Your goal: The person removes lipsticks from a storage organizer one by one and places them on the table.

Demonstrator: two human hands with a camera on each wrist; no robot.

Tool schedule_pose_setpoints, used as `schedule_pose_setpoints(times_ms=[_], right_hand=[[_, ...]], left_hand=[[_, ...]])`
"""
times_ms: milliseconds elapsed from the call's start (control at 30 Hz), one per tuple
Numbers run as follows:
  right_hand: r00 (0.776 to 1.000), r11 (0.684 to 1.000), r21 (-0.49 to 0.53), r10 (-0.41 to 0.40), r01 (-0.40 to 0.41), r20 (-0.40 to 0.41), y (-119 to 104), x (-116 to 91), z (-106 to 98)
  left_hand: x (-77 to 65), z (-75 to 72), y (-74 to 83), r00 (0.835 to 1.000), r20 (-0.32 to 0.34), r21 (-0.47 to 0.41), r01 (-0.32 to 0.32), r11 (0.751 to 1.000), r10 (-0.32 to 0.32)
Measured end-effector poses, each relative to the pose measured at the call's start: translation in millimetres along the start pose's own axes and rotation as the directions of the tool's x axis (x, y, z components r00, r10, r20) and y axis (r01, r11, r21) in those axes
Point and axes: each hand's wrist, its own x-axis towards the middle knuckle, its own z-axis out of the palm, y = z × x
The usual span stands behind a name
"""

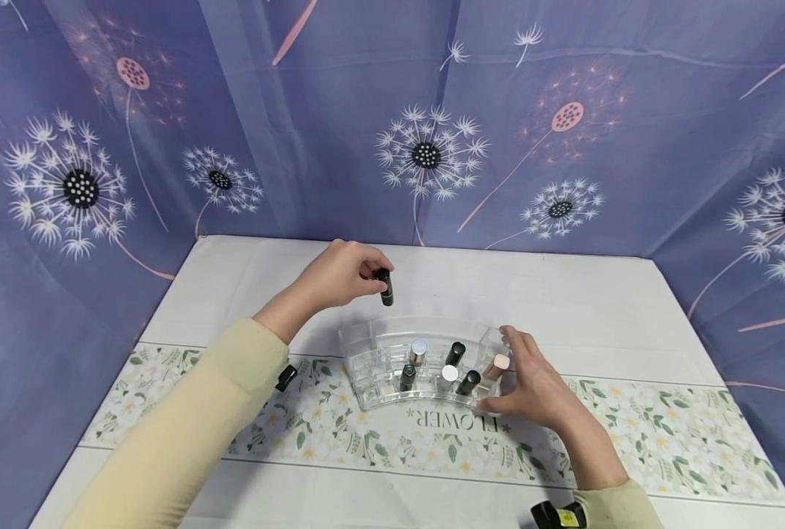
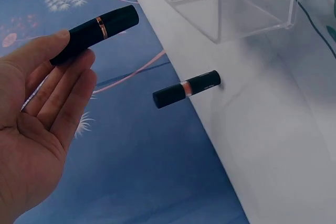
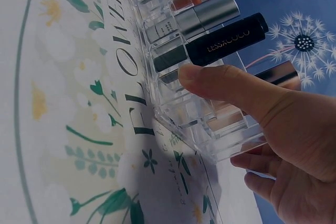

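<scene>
My left hand (image 1: 346,275) pinches a black lipstick (image 2: 100,32) with a thin gold band, raised behind the back left of the clear acrylic lipstick organizer (image 1: 373,367). In the left wrist view, another black lipstick (image 2: 187,88) with a rose-gold band stands upright on the table close to the organizer. At the organizer's right end, my right hand (image 1: 538,382) grips it, thumb along the front and fingers round the back. Several lipsticks stand in its slots: a black one (image 1: 468,382), a silver one (image 3: 194,20) and a rose-gold one (image 1: 497,366) among them.
The white table (image 1: 313,492) carries a printed flower band (image 1: 664,433) with "FLOWER" lettering in front of the organizer. A purple dandelion curtain (image 1: 339,147) hangs behind and at both sides. Slots at the organizer's left end hold no lipstick.
</scene>
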Motion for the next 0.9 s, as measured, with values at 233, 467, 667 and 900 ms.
schedule_pose_setpoints(times_ms=[233, 467, 667, 900], right_hand=[[1.000, 1.000, 0.004, 0.001, -0.001, 0.002, 0, 0, 0], [1.000, 1.000, 0.006, 0.003, -0.003, 0.001, 0, -1, 0], [1.000, 1.000, 0.006, -0.003, 0.003, -0.004, 0, -1, 0], [1.000, 1.000, 0.009, 0.000, 0.000, -0.003, 0, -1, 0]], left_hand=[[13.6, 10.1, -8.0, 0.995, -0.046, 0.018, 0.092, 0.996, -0.092], [26.2, 19.0, -12.5, 0.980, -0.078, 0.034, 0.186, 0.982, -0.183], [35.6, 25.2, -16.0, 0.968, -0.105, 0.063, 0.236, 0.970, -0.229], [47.0, 34.0, -18.5, 0.956, -0.130, 0.088, 0.274, 0.958, -0.262]])
